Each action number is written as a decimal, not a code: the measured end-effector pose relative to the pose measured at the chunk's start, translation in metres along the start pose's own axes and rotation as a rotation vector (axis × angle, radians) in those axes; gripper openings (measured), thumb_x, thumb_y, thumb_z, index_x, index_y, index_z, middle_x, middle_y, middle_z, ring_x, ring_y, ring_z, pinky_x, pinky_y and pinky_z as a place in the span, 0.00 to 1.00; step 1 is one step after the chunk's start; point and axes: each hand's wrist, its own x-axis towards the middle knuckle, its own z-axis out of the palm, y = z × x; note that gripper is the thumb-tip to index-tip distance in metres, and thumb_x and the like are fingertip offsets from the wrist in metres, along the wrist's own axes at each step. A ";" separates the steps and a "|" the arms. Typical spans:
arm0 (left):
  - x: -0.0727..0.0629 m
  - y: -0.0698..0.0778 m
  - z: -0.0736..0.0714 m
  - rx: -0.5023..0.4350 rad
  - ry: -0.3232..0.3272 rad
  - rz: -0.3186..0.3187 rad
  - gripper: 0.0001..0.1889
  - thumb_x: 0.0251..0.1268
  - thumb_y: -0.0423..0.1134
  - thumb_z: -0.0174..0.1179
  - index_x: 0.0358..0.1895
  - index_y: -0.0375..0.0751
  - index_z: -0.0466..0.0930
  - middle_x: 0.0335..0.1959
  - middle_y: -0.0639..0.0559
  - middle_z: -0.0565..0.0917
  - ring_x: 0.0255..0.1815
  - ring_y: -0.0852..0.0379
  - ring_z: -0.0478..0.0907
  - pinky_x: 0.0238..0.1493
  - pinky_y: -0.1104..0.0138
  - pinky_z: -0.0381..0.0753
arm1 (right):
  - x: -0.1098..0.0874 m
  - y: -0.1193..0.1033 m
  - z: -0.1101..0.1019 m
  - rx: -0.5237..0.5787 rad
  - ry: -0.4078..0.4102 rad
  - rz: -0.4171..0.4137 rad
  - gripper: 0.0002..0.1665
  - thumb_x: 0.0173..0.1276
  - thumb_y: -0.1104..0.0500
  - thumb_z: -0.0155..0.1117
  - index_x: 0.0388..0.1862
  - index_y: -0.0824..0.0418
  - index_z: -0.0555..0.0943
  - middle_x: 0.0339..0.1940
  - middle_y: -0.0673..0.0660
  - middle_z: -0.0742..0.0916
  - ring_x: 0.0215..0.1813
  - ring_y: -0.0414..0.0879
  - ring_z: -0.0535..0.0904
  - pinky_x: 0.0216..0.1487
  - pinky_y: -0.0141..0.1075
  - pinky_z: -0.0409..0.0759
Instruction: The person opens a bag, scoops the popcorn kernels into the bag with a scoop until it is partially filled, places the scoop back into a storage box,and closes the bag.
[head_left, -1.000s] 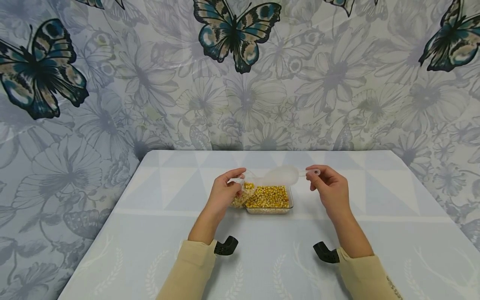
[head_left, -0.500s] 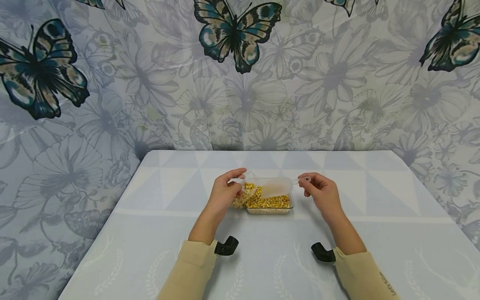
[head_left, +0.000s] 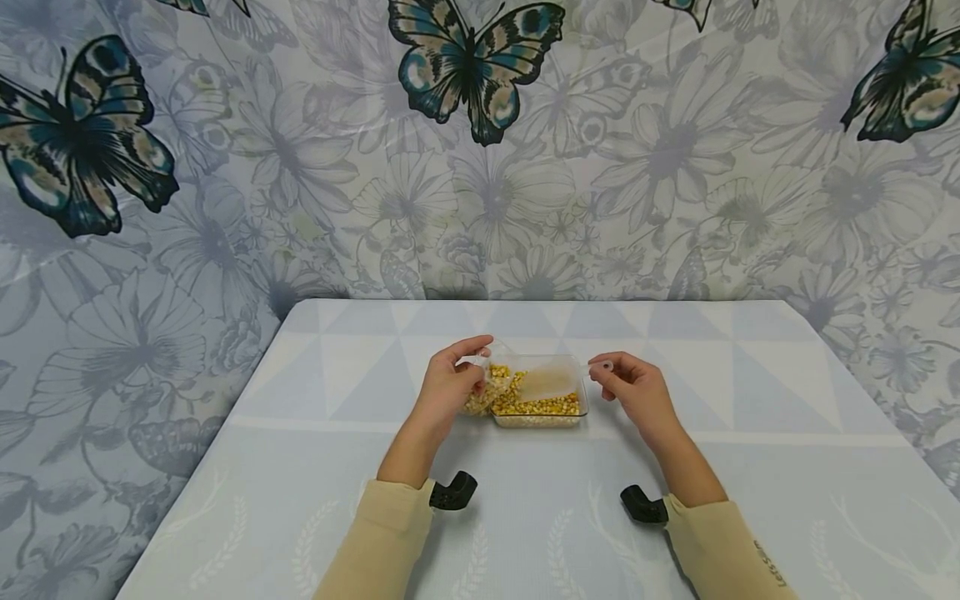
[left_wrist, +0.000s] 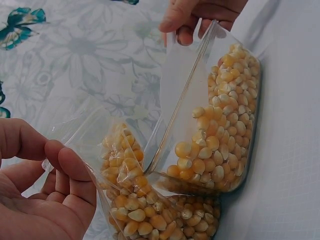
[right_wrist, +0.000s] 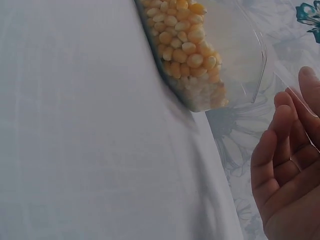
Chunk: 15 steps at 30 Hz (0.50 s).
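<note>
My left hand (head_left: 447, 387) pinches the upper edge of a clear plastic bag (left_wrist: 137, 200) of yellow corn kernels, its mouth gaping. Directly right of the bag, a clear glass container (head_left: 536, 423) holds more kernels (left_wrist: 227, 120). A translucent white scoop (head_left: 549, 382) is dipped at a slant into the container's far side, its bowl partly buried or hidden by kernels. Its thin handle sticks out over the right rim, where my right hand (head_left: 637, 389) pinches it between thumb and fingers; the right wrist view also shows those fingers (right_wrist: 285, 120).
Everything sits on a table with a pale patterned cloth (head_left: 525, 533). Behind its far edge rises a wall covering with flowers and butterflies (head_left: 480, 183). Black wrist-worn devices (head_left: 453, 492) jut from both sleeves.
My right hand has moved left and down, bringing the scoop from above the container into it among the kernels. My left hand stays in place on the bag.
</note>
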 end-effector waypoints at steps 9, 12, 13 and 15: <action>0.000 0.000 0.000 0.004 0.005 -0.007 0.29 0.61 0.21 0.49 0.65 0.45 0.79 0.52 0.47 0.76 0.27 0.56 0.68 0.32 0.66 0.71 | 0.000 0.000 0.001 -0.041 -0.061 0.094 0.23 0.68 0.49 0.68 0.56 0.61 0.82 0.29 0.46 0.83 0.29 0.41 0.77 0.24 0.34 0.69; 0.001 -0.001 0.000 0.001 0.006 -0.004 0.29 0.61 0.21 0.49 0.64 0.45 0.79 0.51 0.47 0.76 0.27 0.56 0.68 0.32 0.66 0.71 | 0.000 0.001 0.001 -0.038 -0.090 0.074 0.23 0.68 0.51 0.69 0.58 0.61 0.81 0.33 0.47 0.83 0.29 0.41 0.78 0.28 0.35 0.75; 0.001 -0.001 0.000 0.000 0.004 -0.004 0.28 0.61 0.21 0.49 0.64 0.45 0.79 0.51 0.48 0.76 0.27 0.56 0.68 0.32 0.66 0.71 | 0.000 0.001 0.001 -0.036 -0.101 0.064 0.23 0.68 0.52 0.68 0.59 0.61 0.81 0.37 0.49 0.84 0.30 0.42 0.78 0.30 0.35 0.77; 0.001 -0.001 0.000 -0.003 -0.001 -0.007 0.28 0.62 0.22 0.49 0.65 0.44 0.78 0.51 0.48 0.76 0.27 0.55 0.68 0.32 0.66 0.71 | 0.001 0.003 0.001 -0.039 -0.127 0.045 0.24 0.68 0.53 0.68 0.60 0.61 0.80 0.43 0.54 0.84 0.31 0.42 0.79 0.34 0.36 0.80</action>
